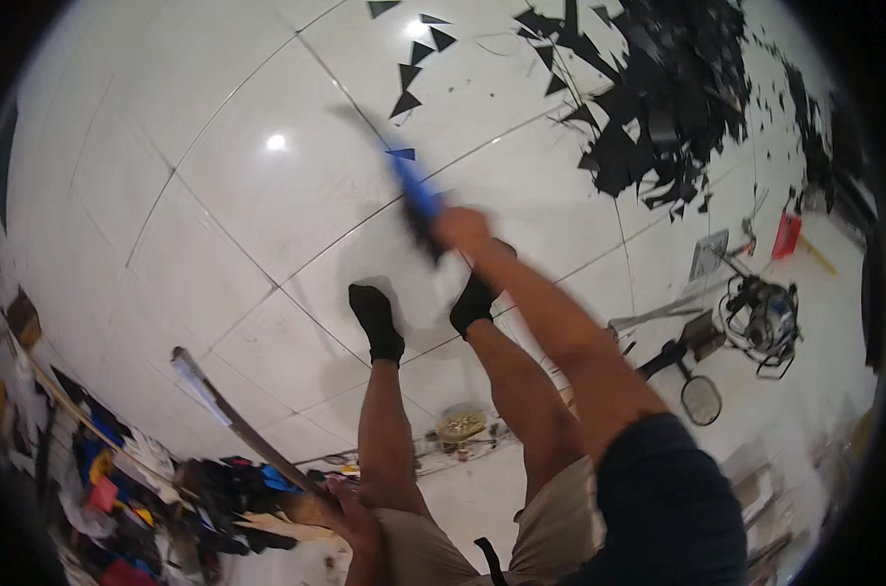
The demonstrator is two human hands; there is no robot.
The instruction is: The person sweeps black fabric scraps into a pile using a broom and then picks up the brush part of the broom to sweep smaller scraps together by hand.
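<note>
My right hand [463, 230], reaching out over the white tiles ahead of my feet, is closed around a blue and black hand tool [419, 190]. Motion smears the tool, so its exact kind is unclear. Beside its far end lies a small dark triangular scrap [401, 153]. Down by my left thigh, my left hand [345, 513] grips a long, dark, narrow strip [257, 444] with a pale patch along it. That strip slants away to the upper left above the floor. More black triangular scraps [409, 75] lie scattered beyond the tool.
A big heap of black scraps [663, 93] covers the far right floor. To the right are a metal-framed device [760, 317], a round-headed tool [700, 398] and a red object [787, 236]. Clothes and clutter [121, 488] pile up at lower left. A small bowl [461, 426] sits behind my feet.
</note>
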